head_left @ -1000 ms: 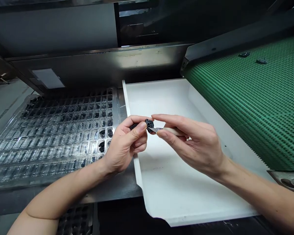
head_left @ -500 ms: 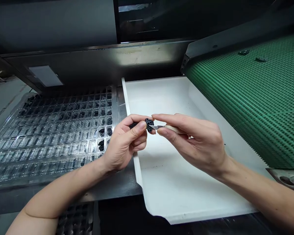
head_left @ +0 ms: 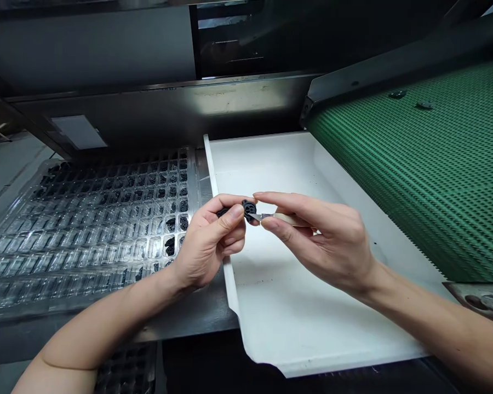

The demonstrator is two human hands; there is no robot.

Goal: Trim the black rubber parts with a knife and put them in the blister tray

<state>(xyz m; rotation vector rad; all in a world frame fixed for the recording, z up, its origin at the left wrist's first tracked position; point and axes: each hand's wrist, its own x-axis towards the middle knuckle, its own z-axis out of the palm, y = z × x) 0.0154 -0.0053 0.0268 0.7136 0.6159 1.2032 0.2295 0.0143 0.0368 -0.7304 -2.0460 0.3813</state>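
Observation:
Between thumb and fingers, my left hand (head_left: 211, 241) pinches a small black round part (head_left: 250, 209) with openings in its face. Another black piece shows behind the thumb, mostly covered by the fingers. My right hand (head_left: 324, 235) is closed on a craft knife (head_left: 285, 218) with a pale handle. Its short metal blade points left and meets the lower right of the black part. The right index fingertip is close to the part's upper edge. Both hands are above the left side of a white tray (head_left: 279, 328).
On the left lies a clear plastic compartment tray (head_left: 119, 232), with black parts in some pockets. A green perforated conveyor belt (head_left: 443, 164) slopes along the right, carrying two small dark pieces. A metal machine panel (head_left: 230, 104) stands behind. Another pocketed tray (head_left: 127, 366) shows below.
The knife blade has shifted slightly toward the lower edge of the black part. Pieces on the belt appear a little farther left and lower. Both grips stay the same.

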